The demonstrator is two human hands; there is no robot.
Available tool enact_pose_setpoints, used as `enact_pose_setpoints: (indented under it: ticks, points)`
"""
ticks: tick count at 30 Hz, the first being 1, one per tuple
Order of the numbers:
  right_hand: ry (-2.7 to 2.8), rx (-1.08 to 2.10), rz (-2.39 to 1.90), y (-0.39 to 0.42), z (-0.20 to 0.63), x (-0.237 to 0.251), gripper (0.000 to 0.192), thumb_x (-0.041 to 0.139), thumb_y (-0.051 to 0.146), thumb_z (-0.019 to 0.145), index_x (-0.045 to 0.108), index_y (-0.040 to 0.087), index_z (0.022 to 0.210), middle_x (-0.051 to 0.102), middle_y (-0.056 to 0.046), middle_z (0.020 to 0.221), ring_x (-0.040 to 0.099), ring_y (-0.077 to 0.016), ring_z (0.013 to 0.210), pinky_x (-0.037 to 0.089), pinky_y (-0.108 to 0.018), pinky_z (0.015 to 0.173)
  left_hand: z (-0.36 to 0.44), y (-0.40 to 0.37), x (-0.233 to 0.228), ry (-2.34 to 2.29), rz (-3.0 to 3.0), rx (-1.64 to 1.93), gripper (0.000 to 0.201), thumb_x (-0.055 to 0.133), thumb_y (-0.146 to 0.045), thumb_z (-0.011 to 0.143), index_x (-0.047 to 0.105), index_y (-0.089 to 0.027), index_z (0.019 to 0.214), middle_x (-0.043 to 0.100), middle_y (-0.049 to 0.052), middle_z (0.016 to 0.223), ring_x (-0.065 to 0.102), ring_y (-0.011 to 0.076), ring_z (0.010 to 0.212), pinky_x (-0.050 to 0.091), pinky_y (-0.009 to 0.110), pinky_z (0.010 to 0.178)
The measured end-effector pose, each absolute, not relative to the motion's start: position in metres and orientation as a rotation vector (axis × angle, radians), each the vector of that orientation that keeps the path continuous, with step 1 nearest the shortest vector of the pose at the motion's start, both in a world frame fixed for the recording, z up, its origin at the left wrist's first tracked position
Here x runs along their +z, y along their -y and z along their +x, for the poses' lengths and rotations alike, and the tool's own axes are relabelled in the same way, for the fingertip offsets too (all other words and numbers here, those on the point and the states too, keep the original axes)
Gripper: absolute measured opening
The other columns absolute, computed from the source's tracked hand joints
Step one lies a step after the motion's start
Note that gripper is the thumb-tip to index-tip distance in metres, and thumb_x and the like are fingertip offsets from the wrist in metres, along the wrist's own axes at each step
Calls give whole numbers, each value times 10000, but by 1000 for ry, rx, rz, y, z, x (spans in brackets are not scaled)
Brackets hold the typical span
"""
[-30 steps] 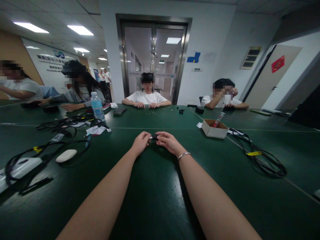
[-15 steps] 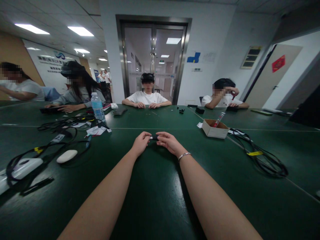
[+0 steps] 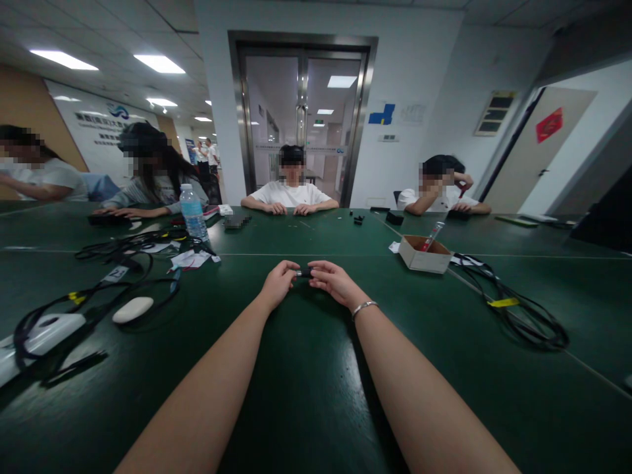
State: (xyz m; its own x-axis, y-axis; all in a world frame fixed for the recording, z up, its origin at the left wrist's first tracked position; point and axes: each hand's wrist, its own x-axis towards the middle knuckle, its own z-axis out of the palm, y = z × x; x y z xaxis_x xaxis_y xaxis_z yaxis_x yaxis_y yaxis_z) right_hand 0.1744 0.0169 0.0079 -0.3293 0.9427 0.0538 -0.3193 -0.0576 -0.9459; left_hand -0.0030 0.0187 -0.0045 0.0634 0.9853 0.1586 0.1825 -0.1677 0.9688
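Small black part (image 3: 305,271), with a pale tip at its left end, is sitting pinched between my two hands just above the green table (image 3: 306,395), out at the far reach of both arms and straight ahead of me. Going from left to right: a white oval device (image 3: 131,309) and loops of black cable (image 3: 89,296) are lying well off to my left, with a water bottle (image 3: 192,212) standing farther back. Next, my left hand (image 3: 279,283) is curling knuckles-up, its fingertips closing on the pale-tipped left end of the part. The part's long axis is running left to right, level with the table edge, so each hand is meeting one end and neither is nearer than the other. My right hand (image 3: 336,282), a thin bracelet (image 3: 364,306) on its wrist, is gripping the dark right end with thumb and fingers pressed together around it. Both forearms are stretching forward, converging into a narrow V. I cannot tell whether the part is one piece or two being joined, since the fingers are covering most of it. Farther right, an open cardboard box (image 3: 423,255) is resting on the table, and another coil of black cable with a yellow tag (image 3: 518,316) is lying beyond it. Other people are sitting across the table, their hands well apart from mine.
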Motion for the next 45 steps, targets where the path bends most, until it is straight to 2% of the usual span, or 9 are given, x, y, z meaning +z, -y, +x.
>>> enact_pose_setpoints:
  ticks: [7,12,19,32,38,45]
  points:
    - [1181,1591,-766,-17,175,7,215,674,43,733,647,141,921,606,-23,818,637,-101,656,571,-192,638,-3,-17,-3,-1251,1515,1214,193,485,-238,757,589,-186,910,549,-2,727,485,87,522,370,187,453]
    - [1184,1593,-771,-18,175,6,206,690,58,727,651,148,908,606,-22,827,632,-99,636,573,-200,626,-3,-16,-2,-1237,1533,1209,269,384,-353,845,582,-177,893,521,-21,588,413,80,428,314,181,413]
    - [1192,1593,-774,-19,175,5,219,678,56,733,648,152,927,607,-25,824,635,-102,632,573,-207,629,-3,-21,-8,-1215,1510,1233,198,441,-260,805,588,-179,909,532,-15,644,439,71,458,358,176,447]
    - [1189,1588,-774,-17,174,8,216,673,46,730,653,149,918,615,-30,832,643,-109,657,577,-207,644,-4,-22,-8,-1271,1515,1207,214,455,-206,753,589,-187,918,562,2,743,484,81,500,386,193,453]
    - [1183,1592,-771,-19,175,6,213,684,53,721,652,143,911,613,-23,823,642,-107,662,573,-198,641,-4,-21,-7,-1252,1552,1217,204,473,-197,736,582,-178,908,539,-12,701,490,80,508,387,187,467]
    - [1183,1590,-777,-19,175,5,219,669,41,728,648,141,922,606,-22,816,637,-101,633,562,-199,636,-1,-18,-5,-1254,1523,1229,235,442,-342,812,582,-167,885,542,-8,659,477,80,465,364,186,437]
